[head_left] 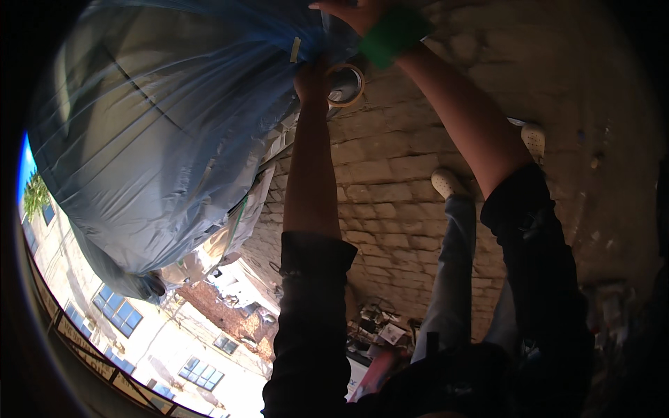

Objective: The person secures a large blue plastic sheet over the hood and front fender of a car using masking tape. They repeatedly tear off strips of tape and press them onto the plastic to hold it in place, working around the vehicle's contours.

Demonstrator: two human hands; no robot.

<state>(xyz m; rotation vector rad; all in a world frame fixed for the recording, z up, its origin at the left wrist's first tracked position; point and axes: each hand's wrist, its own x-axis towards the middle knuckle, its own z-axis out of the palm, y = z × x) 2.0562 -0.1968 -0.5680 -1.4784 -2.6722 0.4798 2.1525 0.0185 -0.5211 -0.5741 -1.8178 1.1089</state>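
Note:
A large translucent bluish plastic sheet (160, 174) covers a bulky object on the left, its folds running toward my hands. My left hand (312, 80) is closed at the sheet's right edge, with a roll of tape (360, 87) at its thumb side. The roll looks held there; shadow hides the fingertips. A short yellowish strip of tape (295, 49) sticks to the sheet just above that hand. Higher up, my right hand (357, 15), below a green wristband (394, 35), reaches over the sheet's edge with a digit stretched left; the top edge cuts part of it off.
Beneath me lies brick-like paving (383, 153), where my light clogs (446, 182) stand. Assorted clutter (390, 331) is heaped behind my feet. A pale building with windows (118, 310) stands in bright light at lower left, beyond a dark railing (115, 376).

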